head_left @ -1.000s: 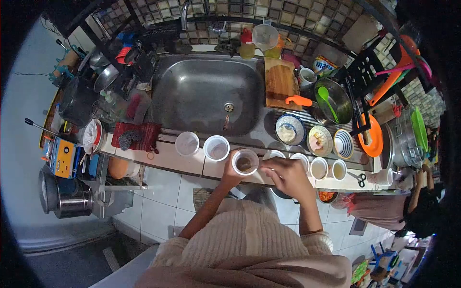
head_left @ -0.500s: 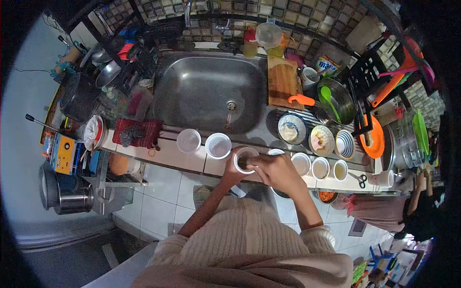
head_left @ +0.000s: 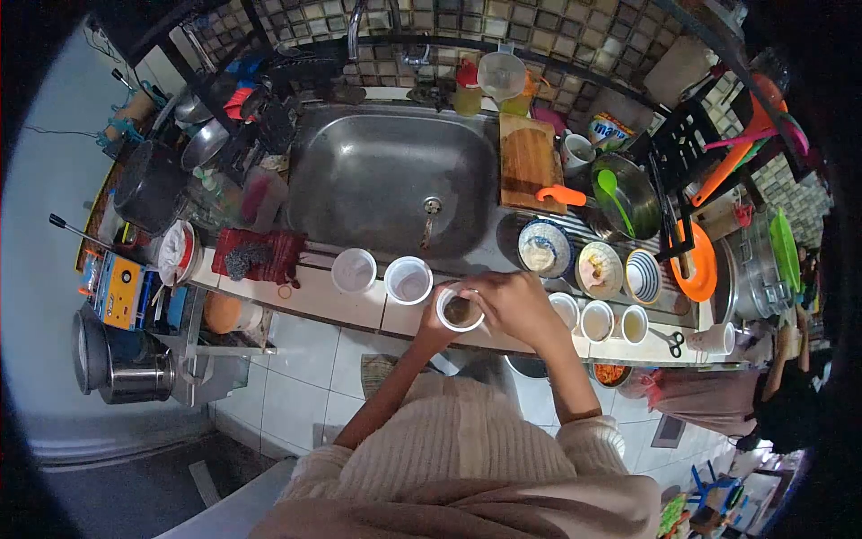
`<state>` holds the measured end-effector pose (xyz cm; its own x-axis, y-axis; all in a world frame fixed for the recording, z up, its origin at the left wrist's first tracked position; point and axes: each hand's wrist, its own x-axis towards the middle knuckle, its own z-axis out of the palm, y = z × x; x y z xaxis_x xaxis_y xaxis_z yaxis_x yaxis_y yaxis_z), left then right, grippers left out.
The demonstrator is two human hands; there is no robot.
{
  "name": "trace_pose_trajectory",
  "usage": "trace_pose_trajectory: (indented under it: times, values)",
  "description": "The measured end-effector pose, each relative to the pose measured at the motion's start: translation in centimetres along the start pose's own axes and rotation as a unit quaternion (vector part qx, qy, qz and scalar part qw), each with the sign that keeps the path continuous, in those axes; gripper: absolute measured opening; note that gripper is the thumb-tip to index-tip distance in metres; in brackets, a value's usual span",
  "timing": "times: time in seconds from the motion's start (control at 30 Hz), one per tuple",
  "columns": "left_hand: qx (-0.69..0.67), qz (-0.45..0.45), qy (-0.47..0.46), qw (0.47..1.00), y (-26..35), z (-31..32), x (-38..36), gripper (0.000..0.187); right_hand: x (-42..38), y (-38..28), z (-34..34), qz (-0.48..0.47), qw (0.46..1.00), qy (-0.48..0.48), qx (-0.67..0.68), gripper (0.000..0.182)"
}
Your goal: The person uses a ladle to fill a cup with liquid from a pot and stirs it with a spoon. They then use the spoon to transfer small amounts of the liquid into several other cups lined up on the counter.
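Observation:
My left hand (head_left: pixel 431 333) is wrapped round a small white plastic cup (head_left: pixel 466 327), held over the front edge of the counter. Something brownish shows at the bottom of the cup. Pinched fingers of my right hand (head_left: pixel 515 305) touch the cup's far rim; whatever they hold is hidden. To the left stand two white plastic cups (head_left: pixel 354 270) (head_left: pixel 409 280) with little visible inside. Several similar cups (head_left: pixel 597 322) line the counter to the right of my right hand, some with pale liquid in them.
Behind the cups is a steel sink (head_left: pixel 386 171). Patterned bowls (head_left: pixel 596 270), a cutting board (head_left: pixel 530 162), a pot with a green spoon (head_left: pixel 609 184) and black-handled scissors (head_left: pixel 670 341) lie rightward. A red cloth (head_left: pixel 283 256) is at left. Another person (head_left: pixel 709 395) is at far right.
My right hand has shifted up and slightly left, its fingers moving from over the cup's mouth to its far rim. The cup stays in my left hand, its inside now more visible.

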<state>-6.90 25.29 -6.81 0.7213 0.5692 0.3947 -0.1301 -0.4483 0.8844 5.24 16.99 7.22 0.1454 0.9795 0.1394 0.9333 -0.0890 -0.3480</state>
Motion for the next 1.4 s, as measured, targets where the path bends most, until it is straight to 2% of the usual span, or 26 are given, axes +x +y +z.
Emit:
trace_pose_trajectory:
  times: [0.07, 0.13, 0.17, 0.27, 0.37, 0.43, 0.5, 0.57, 0.63, 0.73, 0.8, 0.97, 1.07, 1.13, 1.2, 1.23, 1.3, 1.4]
  values:
    - [0.025, 0.038, -0.002, 0.999, -0.3, 0.2, 0.2, 0.061, -0.5, 0.1, 0.0, 0.013, 0.998, -0.051, -0.022, 0.015]
    - [-0.071, -0.029, 0.005, 0.997, -0.2, 0.4, 0.1, 0.061, -0.8, -1.1, -1.0, -0.009, 1.0, -0.02, -0.012, 0.014]
    - [-0.102, -0.052, 0.002, 0.993, -2.4, 0.8, -0.8, 0.061, -0.9, -0.8, -0.3, -0.034, 0.999, -0.027, 0.003, 0.015]
    - [-0.114, -0.047, 0.001, 0.992, -2.4, 0.7, -0.8, 0.062, -0.4, -0.8, -0.3, -0.081, 0.996, -0.017, 0.018, 0.015]
    - [-0.062, -0.081, -0.026, 0.994, -0.7, 0.0, -0.6, 0.062, -0.2, -1.3, -1.2, -0.03, 0.999, -0.024, 0.027, 0.016]
    - [-0.052, -0.057, -0.02, 0.997, -0.9, 0.0, -0.4, 0.062, -0.3, -0.1, -0.1, 0.017, 0.999, -0.022, -0.017, 0.017]
    - [-0.044, -0.034, -0.017, 0.998, -1.3, 0.1, -0.4, 0.061, -0.8, 0.2, 0.1, 0.012, 1.0, -0.004, -0.004, 0.017]
    - [-0.137, -0.087, -0.024, 0.986, -1.9, 0.4, -0.2, 0.06, -1.2, 0.0, -0.2, 0.005, 1.0, 0.014, 0.007, 0.017]
    - [-0.117, -0.079, -0.017, 0.99, -1.4, 0.4, 0.1, 0.061, -1.8, -0.7, -0.8, -0.036, 0.999, 0.027, 0.028, 0.013]
    - [-0.105, -0.039, -0.006, 0.994, -2.5, 0.5, -0.6, 0.064, -2.4, -1.1, 0.4, -0.047, 0.997, 0.013, 0.053, 0.011]
    - [-0.155, -0.1, -0.017, 0.983, -3.1, 0.7, -0.6, 0.068, -2.6, -1.7, 0.3, -0.041, 0.997, 0.005, 0.058, 0.011]
    - [-0.184, -0.103, -0.027, 0.977, -3.0, 0.6, -0.7, 0.07, -3.1, -2.6, 0.0, 0.015, 1.0, -0.016, 0.018, 0.016]
    - [-0.199, -0.102, -0.027, 0.974, -2.8, 0.6, -0.7, 0.069, -2.9, -2.1, 0.0, 0.023, 0.998, -0.06, 0.001, 0.019]
    - [-0.2, -0.099, -0.021, 0.975, -2.5, 0.6, -0.4, 0.068, -2.6, -1.8, -0.3, 0.025, 0.998, -0.053, -0.005, 0.019]
    - [-0.094, -0.027, -0.015, 0.995, -2.4, 0.5, -0.3, 0.066, -2.7, -1.6, -0.4, 0.027, 0.998, -0.047, -0.011, 0.019]
    - [-0.093, -0.027, -0.016, 0.995, -2.5, 0.5, -0.3, 0.066, -2.8, -1.6, -0.4, 0.032, 0.998, -0.042, -0.023, 0.019]
    - [-0.146, -0.085, -0.018, 0.985, -2.9, 0.7, -0.4, 0.064, -2.8, -1.6, -0.3, 0.038, 0.998, -0.036, -0.036, 0.018]
    - [-0.16, -0.084, -0.027, 0.983, -3.1, 0.7, -0.3, 0.063, -3.2, -2.1, 0.1, 0.051, 0.997, -0.038, -0.037, 0.019]
